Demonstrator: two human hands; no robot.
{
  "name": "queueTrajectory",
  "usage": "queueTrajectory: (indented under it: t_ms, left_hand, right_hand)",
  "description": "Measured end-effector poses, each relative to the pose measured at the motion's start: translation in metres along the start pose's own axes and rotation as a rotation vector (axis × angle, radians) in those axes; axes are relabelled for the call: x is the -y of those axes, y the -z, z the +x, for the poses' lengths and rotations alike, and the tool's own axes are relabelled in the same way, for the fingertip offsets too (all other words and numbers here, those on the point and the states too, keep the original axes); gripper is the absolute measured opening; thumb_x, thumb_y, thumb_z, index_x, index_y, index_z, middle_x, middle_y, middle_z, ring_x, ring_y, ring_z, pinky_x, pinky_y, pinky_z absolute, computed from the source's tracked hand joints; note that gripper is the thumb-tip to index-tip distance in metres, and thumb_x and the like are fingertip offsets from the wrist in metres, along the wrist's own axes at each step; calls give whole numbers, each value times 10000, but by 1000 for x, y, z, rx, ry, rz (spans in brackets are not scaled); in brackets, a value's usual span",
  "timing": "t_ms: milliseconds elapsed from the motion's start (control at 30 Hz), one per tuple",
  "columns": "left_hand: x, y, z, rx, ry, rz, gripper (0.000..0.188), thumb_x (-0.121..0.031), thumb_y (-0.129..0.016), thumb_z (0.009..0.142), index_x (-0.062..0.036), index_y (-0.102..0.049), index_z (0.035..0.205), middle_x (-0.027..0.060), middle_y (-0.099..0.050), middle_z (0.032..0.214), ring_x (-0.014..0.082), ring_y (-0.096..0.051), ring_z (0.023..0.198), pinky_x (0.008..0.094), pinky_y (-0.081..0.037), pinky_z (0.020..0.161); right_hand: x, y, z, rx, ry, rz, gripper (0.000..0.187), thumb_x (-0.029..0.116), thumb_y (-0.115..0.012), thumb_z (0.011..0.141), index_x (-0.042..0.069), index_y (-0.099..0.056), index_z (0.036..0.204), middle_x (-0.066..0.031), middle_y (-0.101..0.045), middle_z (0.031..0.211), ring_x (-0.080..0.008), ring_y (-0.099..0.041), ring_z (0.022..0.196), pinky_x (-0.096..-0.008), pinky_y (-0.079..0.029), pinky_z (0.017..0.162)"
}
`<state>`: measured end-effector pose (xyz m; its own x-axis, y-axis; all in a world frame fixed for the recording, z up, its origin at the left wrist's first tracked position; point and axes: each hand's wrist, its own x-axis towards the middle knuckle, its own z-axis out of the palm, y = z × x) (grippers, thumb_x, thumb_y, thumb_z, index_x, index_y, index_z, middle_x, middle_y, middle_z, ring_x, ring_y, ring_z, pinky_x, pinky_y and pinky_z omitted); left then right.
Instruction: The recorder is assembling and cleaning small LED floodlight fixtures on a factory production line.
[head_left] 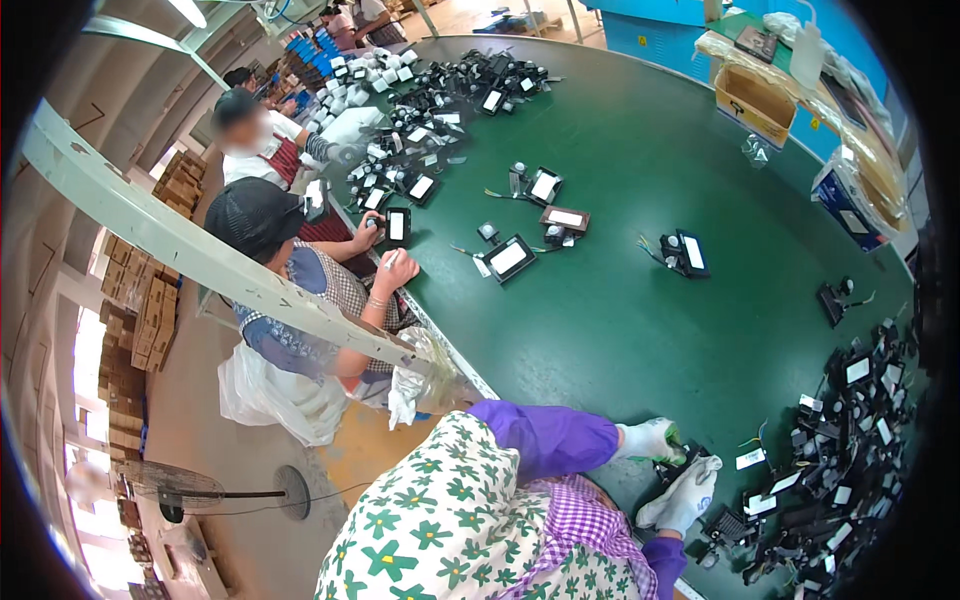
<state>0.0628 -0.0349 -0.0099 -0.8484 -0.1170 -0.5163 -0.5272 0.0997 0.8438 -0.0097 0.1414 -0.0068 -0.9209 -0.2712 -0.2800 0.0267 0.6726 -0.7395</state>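
Observation:
My left hand (650, 440), in a white glove with green on it, grips the far side of a black floodlight (660, 478) by the table's near edge. From the near side my right hand (688, 496), in a white glove, closes over the same lamp. The gloves hide most of the lamp. Colored wires and a white label (749, 458) show just right of my hands. To the right lies a big heap of black floodlights (840, 470) with round sensors and white labels. A finned black lamp (730, 525) sits close to my right hand.
Several loose floodlights (510, 258) lie across the green table (600, 340). Two co-workers sit along the left edge; the nearer co-worker's hand (397, 270) is beside a lamp. More lamps and white parts (365, 80) pile up at the far left. An open carton (755, 105) stands at the far right.

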Motion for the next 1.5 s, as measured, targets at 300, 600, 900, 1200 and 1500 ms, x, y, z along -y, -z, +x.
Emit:
queueTrajectory:
  t_ms: [300, 600, 900, 1200, 1500]
  left_hand:
    - [-41, -1, 18, 201, -97, 706, 880, -545, -822, 646, -72, -526, 1326, 222, -617, 1234, 346, -614, 1139, 399, -499, 957]
    - [-24, -5, 7, 270, 84, 193, 816, -214, -810, 723, -9, -430, 1415, 154, -612, 1285, 260, -627, 1089, 356, -526, 904]
    - [7, -22, 14, 218, -190, 230, 867, -160, -811, 732, -9, -369, 1463, 158, -586, 1318, 249, -571, 1197, 352, -503, 953]
    - [19, -30, 24, 315, -153, -356, 1031, -92, -828, 691, -61, -243, 1539, 101, -526, 1365, 188, -550, 1181, 313, -478, 982]
    - [23, -35, 19, 313, -20, -429, 1058, -46, -798, 699, -46, -184, 1561, 117, -471, 1425, 176, -488, 1253, 308, -430, 1048]
  right_hand:
    - [0, 14, -2, 84, 62, 311, 326, 256, -561, 977, -8, -614, 1159, -178, -658, 1095, -286, -626, 1025, -336, -465, 905]
    - [-21, 38, -2, -227, -175, 65, 311, 299, -561, 952, 7, -624, 1037, -217, -677, 953, -382, -661, 893, -439, -502, 778]
    - [41, 40, 12, -15, -183, -44, 272, 217, -444, 986, 50, -565, 1163, -179, -666, 928, -365, -645, 878, -487, -503, 792]
    - [37, 16, 17, 11, 78, -341, 228, 272, -464, 978, 71, -566, 1007, -167, -623, 842, -354, -629, 779, -482, -493, 717]
    - [34, -1, 30, 21, 414, -546, 188, 228, -478, 951, 89, -560, 1047, -193, -643, 882, -403, -633, 867, -496, -501, 788]
